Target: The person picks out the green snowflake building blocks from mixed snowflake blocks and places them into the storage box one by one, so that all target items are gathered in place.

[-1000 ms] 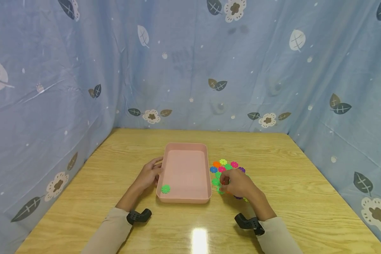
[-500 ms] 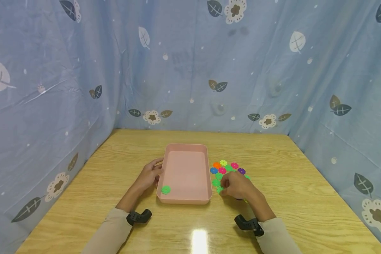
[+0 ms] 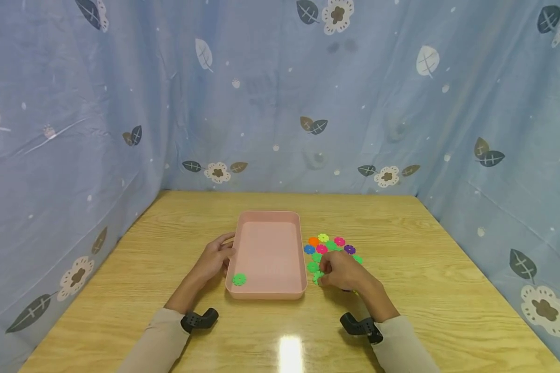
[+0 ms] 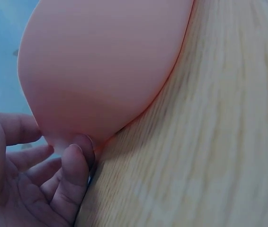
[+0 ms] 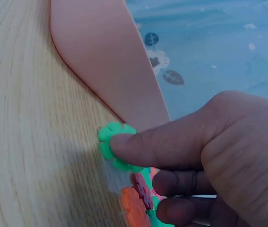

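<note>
Nearest, my beige sleeves [image 3: 156,344] and two black wrist units [image 3: 200,319], with table [image 3: 261,326] lying open between them. Just beyond, my right hand [image 3: 347,270]: thumb [image 5: 143,147] pressed on a green flower-shaped disc [image 5: 110,131]. The opposing finger is hidden; I judge the hold to be a pinch. Over the last second my thumb has come down toward me onto this disc, while the tray and my left hand have kept their places. I take this as the picking-up of one piece, not yet its carrying.

Left of it, across a narrow strip of wood, the pink tray [image 3: 266,296]; its raised right wall is the edge between the discs and its floor. A second green disc [image 3: 239,279] lies in the near-left corner, leaving most of the floor open. At the left wall, my left hand [image 3: 212,259], fingers loosely spread, fingertips against the outside.

Farther along, past my knuckles, a blue disc [image 3: 309,249], an orange disc [image 3: 313,241] and a yellow disc [image 3: 323,238] crowd closely together; open table stretches to their right. Farthest, beyond the table's back edge, a blue curtain [image 3: 280,103].
</note>
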`<state>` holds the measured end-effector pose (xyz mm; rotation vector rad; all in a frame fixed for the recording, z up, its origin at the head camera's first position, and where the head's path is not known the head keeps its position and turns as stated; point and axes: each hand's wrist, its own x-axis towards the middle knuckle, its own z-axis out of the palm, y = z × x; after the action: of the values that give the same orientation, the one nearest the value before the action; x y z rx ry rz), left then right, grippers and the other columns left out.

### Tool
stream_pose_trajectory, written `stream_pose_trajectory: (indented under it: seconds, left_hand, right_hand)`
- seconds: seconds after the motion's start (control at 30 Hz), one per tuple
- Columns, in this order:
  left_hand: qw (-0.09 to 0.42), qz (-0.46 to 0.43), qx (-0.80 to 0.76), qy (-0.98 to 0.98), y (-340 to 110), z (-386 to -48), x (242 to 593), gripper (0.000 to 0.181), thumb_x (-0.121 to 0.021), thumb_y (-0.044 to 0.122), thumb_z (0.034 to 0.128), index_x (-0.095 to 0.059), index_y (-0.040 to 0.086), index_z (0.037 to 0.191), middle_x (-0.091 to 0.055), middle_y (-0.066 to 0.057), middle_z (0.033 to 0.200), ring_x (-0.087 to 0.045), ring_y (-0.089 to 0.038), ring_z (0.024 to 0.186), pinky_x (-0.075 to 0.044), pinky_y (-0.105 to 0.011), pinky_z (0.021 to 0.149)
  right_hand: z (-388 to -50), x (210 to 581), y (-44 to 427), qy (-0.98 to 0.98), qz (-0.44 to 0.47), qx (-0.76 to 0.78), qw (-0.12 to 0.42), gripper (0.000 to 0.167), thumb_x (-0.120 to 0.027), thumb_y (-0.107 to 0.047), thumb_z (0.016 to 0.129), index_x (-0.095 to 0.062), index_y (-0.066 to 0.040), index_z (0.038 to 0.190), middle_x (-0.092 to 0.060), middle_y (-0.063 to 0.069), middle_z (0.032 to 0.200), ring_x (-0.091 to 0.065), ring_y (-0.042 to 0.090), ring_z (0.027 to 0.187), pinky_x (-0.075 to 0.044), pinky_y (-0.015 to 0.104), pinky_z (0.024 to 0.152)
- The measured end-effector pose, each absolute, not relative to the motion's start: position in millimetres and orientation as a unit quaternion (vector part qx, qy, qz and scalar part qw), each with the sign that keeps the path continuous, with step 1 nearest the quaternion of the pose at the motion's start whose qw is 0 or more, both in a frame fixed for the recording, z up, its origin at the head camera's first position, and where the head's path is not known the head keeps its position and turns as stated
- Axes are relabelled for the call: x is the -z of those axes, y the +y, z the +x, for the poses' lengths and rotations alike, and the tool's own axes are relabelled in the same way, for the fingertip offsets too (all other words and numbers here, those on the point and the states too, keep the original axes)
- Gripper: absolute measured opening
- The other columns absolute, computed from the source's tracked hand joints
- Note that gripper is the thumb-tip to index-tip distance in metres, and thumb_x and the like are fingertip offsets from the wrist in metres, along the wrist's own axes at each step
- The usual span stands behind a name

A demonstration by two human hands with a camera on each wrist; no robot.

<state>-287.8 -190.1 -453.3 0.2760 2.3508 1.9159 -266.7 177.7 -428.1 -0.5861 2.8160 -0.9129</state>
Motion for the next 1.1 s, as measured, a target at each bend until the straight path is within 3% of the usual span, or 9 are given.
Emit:
stream_pose_trajectory:
  seconds: [0.33, 0.8, 1.1]
  left_hand:
    - [0.05, 0.098, -0.635, 0.765, -191, -289, 454, 0.057, -0.049, 0.007, 0.1028, -0.033, 0.002, 0.157, -0.048, -0.027, 0.15, -0.058, -0.014, 0.057, -0.052, -0.026, 0.05]
    - [0.045, 0.094, -0.629, 0.771, -191, -289, 454, 0.056, -0.049, 0.008, 0.1035, -0.032, 0.002, 0.157, -0.047, -0.027, 0.15, -0.058, -0.015, 0.057, -0.053, -0.027, 0.051]
    - [0.048, 0.095, -0.632, 0.767, -190, -288, 454, 0.056, -0.048, 0.008, 0.1035, -0.033, 0.003, 0.157, -0.048, -0.026, 0.15, -0.057, -0.015, 0.055, -0.052, -0.026, 0.05]
  right_hand:
    - [-267, 426, 184, 0.875, -0.269, 0.398, 0.053, 0.014, -0.075, -0.003, 0.083, -0.062, -0.006, 0.08, -0.053, -0.002, 0.068, -0.047, 0.01, 0.061, -0.044, 0.023, 0.054]
    - [-267, 416, 169, 0.857, -0.299, 0.418, -0.035, 0.004, -0.066, -0.009, 0.097, -0.069, -0.006, 0.099, -0.064, -0.002, 0.084, -0.06, 0.014, 0.076, -0.055, 0.027, 0.068]
    - [-267, 403, 152, 0.852, -0.316, 0.415, -0.049, 0.012, -0.066, -0.008, 0.097, -0.071, -0.008, 0.108, -0.067, 0.0, 0.085, -0.056, 0.01, 0.068, -0.051, 0.025, 0.061]
